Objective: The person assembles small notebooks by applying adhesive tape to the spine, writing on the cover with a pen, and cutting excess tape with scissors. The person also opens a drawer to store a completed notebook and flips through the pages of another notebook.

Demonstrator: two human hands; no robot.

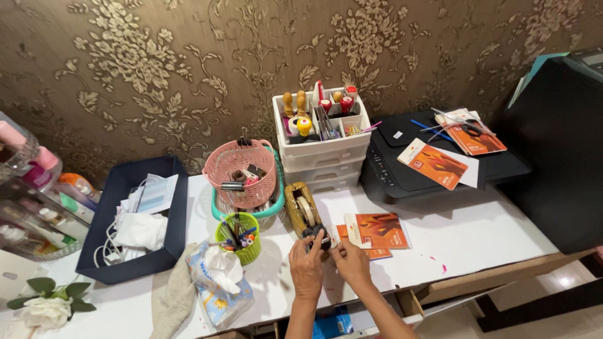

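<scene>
Hands meet at the near end of a tape dispenser (303, 213) on the white desk (477, 235). Left hand (306, 267) lies with its fingers curled together over the dispenser's dark cutter end, the thumb raised against it. Right hand (352, 263) sits just beside it on the right, its fingertips pinched together near the cutter; what they pinch is too small to make out. The dispenser is brownish, with a roll of pale tape in its middle, and stands lengthwise from near to far, just in front of a white drawer unit (321, 147) holding wooden-handled stamps.

Just right of the hands lie orange booklets (377, 231), flat on the desk. Left of the dispenser stands a green mesh cup (241, 237) full of pens, and beyond it a pink basket (240, 171) nested in a teal one. A tissue pack (218, 282) lies at the near left, with a dark blue box (135, 216) of masks and papers further left. A black printer (433, 166) sits at the far right, with more orange booklets on top.
</scene>
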